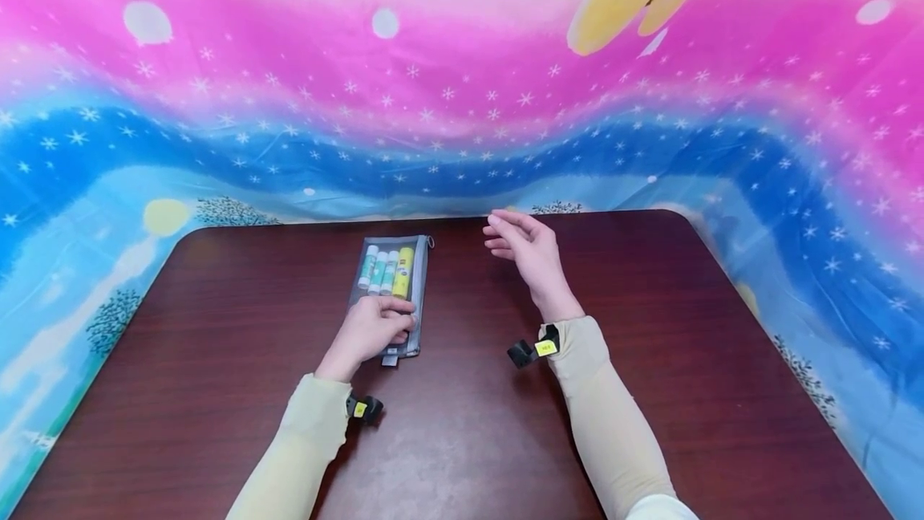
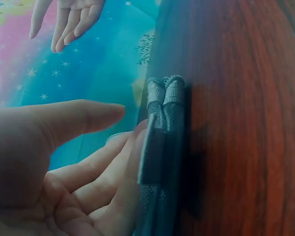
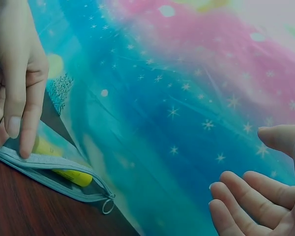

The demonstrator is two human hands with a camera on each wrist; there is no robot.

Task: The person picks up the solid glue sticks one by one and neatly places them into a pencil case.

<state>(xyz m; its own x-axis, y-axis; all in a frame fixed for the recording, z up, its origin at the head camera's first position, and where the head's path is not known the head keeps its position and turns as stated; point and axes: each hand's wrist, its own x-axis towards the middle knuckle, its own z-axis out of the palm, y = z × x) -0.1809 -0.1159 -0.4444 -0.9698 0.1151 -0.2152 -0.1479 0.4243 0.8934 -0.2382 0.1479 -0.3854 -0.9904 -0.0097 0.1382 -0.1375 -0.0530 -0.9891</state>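
Observation:
A grey see-through zip pouch (image 1: 422,279) lies flat on the table, left of centre. Inside it are three white-and-teal sticks (image 1: 378,273) resembling glue sticks, and a thicker yellow stick (image 1: 404,271). My left hand (image 1: 366,332) rests on the pouch's near part, its fingertips touching the zipper side. In the left wrist view the thumb stands apart from the other fingers. Along the zipper edge (image 3: 44,160), the two strips bow apart near the pull ring, with yellow showing between them. To the right, my right hand (image 1: 532,259) hovers above the table, fingers loosely bent, holding nothing.
The dark reddish-brown wooden table (image 1: 462,432) extends around the pouch. A colourful printed cloth (image 1: 462,95) with snowflakes hangs behind the far edge and along both sides. Black camera mounts, such as the right one (image 1: 521,354), stick out from both wrists.

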